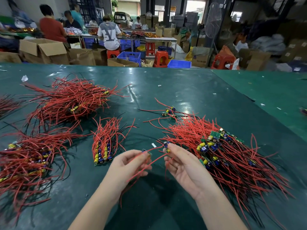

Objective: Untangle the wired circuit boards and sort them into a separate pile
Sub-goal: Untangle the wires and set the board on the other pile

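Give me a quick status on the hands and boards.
Left hand pinches one board; right hand another. Red wires cross between. Tangled pile beside right hand.

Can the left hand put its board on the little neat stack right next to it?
Probably yes. The left hand pinches a small board, and the neat stack lies just to its left on the green table, with nothing between them.

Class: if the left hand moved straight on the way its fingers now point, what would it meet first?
Probably the right hand: the left hand points right across a short gap. Depth is unclear.
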The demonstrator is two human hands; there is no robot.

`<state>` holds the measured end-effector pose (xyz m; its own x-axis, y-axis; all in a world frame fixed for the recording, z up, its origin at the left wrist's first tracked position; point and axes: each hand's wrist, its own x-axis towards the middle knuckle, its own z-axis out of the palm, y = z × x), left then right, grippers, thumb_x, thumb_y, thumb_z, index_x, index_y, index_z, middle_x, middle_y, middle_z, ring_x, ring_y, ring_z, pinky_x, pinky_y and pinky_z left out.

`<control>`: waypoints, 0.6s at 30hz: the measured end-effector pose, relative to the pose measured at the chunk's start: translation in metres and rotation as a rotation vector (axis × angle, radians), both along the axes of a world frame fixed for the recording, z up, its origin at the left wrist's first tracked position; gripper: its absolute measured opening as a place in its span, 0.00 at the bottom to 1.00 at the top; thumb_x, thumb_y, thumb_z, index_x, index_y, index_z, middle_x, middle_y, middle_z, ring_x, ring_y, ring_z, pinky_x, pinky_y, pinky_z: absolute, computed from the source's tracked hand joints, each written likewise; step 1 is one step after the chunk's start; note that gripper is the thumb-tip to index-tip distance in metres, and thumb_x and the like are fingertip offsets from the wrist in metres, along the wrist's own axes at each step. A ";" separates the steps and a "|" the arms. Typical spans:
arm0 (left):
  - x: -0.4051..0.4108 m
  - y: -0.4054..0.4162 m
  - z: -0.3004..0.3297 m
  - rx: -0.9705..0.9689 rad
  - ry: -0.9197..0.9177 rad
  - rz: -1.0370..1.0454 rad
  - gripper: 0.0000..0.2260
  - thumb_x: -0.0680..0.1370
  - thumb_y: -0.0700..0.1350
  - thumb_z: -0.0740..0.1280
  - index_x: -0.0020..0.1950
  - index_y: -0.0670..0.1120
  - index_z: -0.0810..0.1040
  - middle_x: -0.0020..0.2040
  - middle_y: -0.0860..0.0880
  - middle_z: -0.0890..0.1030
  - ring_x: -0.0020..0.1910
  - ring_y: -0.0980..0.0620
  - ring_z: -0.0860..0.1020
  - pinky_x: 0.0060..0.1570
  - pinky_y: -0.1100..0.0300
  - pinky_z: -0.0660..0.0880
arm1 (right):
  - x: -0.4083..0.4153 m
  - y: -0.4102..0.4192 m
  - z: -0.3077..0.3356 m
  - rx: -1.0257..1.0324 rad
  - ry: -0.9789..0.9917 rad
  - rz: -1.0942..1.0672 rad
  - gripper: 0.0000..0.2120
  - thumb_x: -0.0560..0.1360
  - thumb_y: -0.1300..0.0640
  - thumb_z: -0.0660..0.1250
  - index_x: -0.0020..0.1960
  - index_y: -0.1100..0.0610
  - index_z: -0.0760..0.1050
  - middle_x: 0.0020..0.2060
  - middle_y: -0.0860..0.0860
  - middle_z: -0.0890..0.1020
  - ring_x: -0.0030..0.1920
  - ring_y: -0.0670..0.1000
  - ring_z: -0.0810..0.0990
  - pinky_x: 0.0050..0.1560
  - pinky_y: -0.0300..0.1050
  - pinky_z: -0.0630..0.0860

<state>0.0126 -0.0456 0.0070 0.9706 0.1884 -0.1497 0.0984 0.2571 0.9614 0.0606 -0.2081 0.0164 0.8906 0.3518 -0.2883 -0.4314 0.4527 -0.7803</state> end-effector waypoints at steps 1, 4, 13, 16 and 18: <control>0.002 0.003 -0.001 -0.023 0.010 0.082 0.04 0.75 0.41 0.69 0.42 0.42 0.82 0.38 0.45 0.83 0.36 0.52 0.83 0.35 0.64 0.79 | 0.001 0.000 -0.001 0.001 0.013 -0.036 0.09 0.60 0.53 0.76 0.39 0.54 0.86 0.37 0.51 0.84 0.33 0.45 0.80 0.33 0.36 0.78; 0.009 0.013 -0.005 -0.128 -0.005 0.307 0.05 0.78 0.35 0.65 0.47 0.40 0.81 0.42 0.44 0.83 0.36 0.53 0.82 0.37 0.65 0.80 | 0.003 0.001 -0.001 0.027 0.063 -0.131 0.04 0.61 0.56 0.75 0.34 0.55 0.85 0.31 0.49 0.81 0.31 0.45 0.79 0.31 0.35 0.78; 0.003 0.017 -0.016 0.899 -0.105 0.536 0.29 0.74 0.37 0.71 0.74 0.46 0.68 0.77 0.45 0.59 0.76 0.49 0.56 0.74 0.56 0.52 | -0.006 0.007 0.007 0.186 0.203 -0.068 0.02 0.62 0.63 0.72 0.31 0.60 0.83 0.33 0.56 0.83 0.32 0.50 0.83 0.33 0.38 0.80; 0.001 0.014 -0.011 0.941 -0.272 0.529 0.19 0.74 0.35 0.71 0.64 0.47 0.77 0.69 0.48 0.71 0.70 0.50 0.67 0.71 0.57 0.60 | -0.009 0.008 0.008 0.260 0.241 -0.043 0.01 0.60 0.65 0.73 0.32 0.63 0.82 0.34 0.58 0.83 0.34 0.52 0.84 0.34 0.40 0.81; 0.002 0.009 -0.010 0.752 -0.307 0.462 0.13 0.77 0.36 0.67 0.59 0.48 0.78 0.61 0.49 0.77 0.62 0.52 0.75 0.65 0.56 0.69 | -0.009 0.008 0.008 0.313 0.256 -0.053 0.04 0.59 0.67 0.73 0.34 0.66 0.81 0.35 0.59 0.83 0.36 0.54 0.85 0.35 0.41 0.81</control>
